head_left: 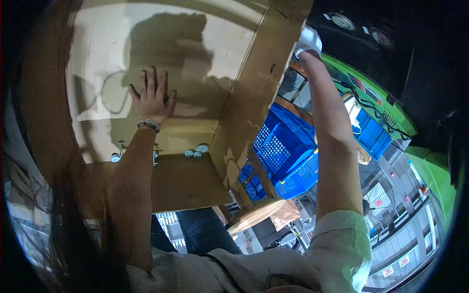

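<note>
My left hand (153, 100), bare and with a beaded bracelet at the wrist, lies with its fingers spread on the pale inner floor of a large cardboard box (244, 105). Close to my left forearm, along the near inside wall, are several small white round pieces (196, 151) and a small metal part with a round end (116, 156). My right arm reaches out beyond the box's right wall. My right hand (308, 41) wears a white glove and is beside that wall's upper end; its fingers are hidden, so what they touch cannot be made out.
A dark machine panel (369, 49) with round fittings and a green frame (410, 129) with a black cable stand at the right. Blue plastic baskets (283, 141) and a round wooden stool (256, 215) are between the box and my right arm. A fan (376, 198) stands farther right.
</note>
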The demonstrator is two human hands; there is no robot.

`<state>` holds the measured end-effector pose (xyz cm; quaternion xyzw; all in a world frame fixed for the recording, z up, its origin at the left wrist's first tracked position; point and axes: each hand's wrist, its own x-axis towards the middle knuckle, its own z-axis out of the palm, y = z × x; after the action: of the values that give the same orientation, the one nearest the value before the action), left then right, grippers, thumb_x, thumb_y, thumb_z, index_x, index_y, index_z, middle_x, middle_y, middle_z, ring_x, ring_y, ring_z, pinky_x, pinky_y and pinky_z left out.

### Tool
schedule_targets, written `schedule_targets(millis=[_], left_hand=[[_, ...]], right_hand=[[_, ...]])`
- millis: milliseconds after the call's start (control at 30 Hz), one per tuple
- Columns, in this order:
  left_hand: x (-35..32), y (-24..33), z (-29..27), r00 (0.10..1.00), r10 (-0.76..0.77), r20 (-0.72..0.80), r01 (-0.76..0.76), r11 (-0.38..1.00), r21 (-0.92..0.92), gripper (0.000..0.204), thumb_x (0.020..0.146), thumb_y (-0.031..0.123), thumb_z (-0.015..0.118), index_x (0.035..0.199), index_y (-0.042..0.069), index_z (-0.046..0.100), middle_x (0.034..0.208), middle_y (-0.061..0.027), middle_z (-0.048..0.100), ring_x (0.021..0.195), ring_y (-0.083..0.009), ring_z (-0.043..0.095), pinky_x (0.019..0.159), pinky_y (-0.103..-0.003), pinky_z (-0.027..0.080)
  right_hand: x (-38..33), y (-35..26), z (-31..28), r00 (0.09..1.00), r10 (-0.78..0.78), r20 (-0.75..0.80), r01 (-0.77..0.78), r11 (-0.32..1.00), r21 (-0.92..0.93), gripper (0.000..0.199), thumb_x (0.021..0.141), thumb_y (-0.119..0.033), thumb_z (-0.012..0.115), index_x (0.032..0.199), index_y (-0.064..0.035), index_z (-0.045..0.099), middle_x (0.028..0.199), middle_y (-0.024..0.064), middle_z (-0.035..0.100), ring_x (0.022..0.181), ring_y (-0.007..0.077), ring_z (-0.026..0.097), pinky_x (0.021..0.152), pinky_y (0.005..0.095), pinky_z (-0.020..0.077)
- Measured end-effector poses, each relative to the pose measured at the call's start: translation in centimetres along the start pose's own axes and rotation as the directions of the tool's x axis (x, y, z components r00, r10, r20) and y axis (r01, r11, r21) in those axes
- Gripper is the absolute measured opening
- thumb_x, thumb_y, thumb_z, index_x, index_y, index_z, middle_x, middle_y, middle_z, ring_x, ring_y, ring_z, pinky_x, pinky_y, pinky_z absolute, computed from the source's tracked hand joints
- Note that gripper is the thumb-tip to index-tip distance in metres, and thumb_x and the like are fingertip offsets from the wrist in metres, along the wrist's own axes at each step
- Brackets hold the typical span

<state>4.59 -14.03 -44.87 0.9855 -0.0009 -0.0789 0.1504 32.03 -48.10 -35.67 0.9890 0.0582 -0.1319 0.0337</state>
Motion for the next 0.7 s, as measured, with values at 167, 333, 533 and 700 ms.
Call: schedule_targets(millis=[167,333,533,700], left_hand=[[-0.9,-1.4,-0.3,1.0,-0.016,-0.006,0.016,1.0,0.012,0.064,0.083,0.045,0.05,0.14,0.022,0.032,0.149,-0.0121,0.021,0.135,-0.0346,0.023,0.099,-0.07,0.012],[1.3,2.7,1.5,0.997,0.038,0.071,-0.03,0.994,-0.101,0.066,0.084,0.046,0.048,0.142,0.023,0.027,0.15,-0.0118,0.016,0.137,-0.0336,0.018,0.1,-0.069,0.01],[-0.6,-1.2,0.1,0.989,-0.061,0.137,0.063,0.998,-0.01,0.066,0.085,0.047,0.047,0.143,0.025,0.024,0.151,-0.0112,0.013,0.138,-0.0323,0.013,0.102,-0.068,0.007],[-0.2,-0.7,0.4,0.997,-0.016,0.08,0.018,0.999,-0.027,0.067,0.085,0.046,0.049,0.143,0.021,0.026,0.149,-0.0153,0.017,0.136,-0.0365,0.019,0.1,-0.07,0.009]], right_hand=[[1.4,2.9,7.4,0.991,0.119,0.063,-0.131,0.961,0.243,0.04,0.077,-0.042,0.06,0.099,-0.0086,0.065,0.095,0.0154,0.066,0.09,0.0313,0.064,0.077,0.041,0.0512],[3.1,18.6,15.7,0.973,0.219,-0.066,-0.21,0.97,0.122,0.044,0.079,-0.045,0.058,0.105,-0.0103,0.063,0.1,0.0112,0.066,0.091,0.0283,0.063,0.076,0.0376,0.05],[3.5,0.9,14.7,0.992,0.124,0.035,-0.129,0.95,0.283,0.044,0.079,-0.046,0.058,0.105,-0.0105,0.063,0.101,0.0108,0.065,0.091,0.0281,0.063,0.076,0.0376,0.05],[3.7,0.2,13.3,0.99,0.128,0.063,-0.141,0.949,0.282,0.045,0.079,-0.046,0.058,0.106,-0.0107,0.063,0.101,0.0104,0.065,0.091,0.0279,0.063,0.076,0.0376,0.0499]])
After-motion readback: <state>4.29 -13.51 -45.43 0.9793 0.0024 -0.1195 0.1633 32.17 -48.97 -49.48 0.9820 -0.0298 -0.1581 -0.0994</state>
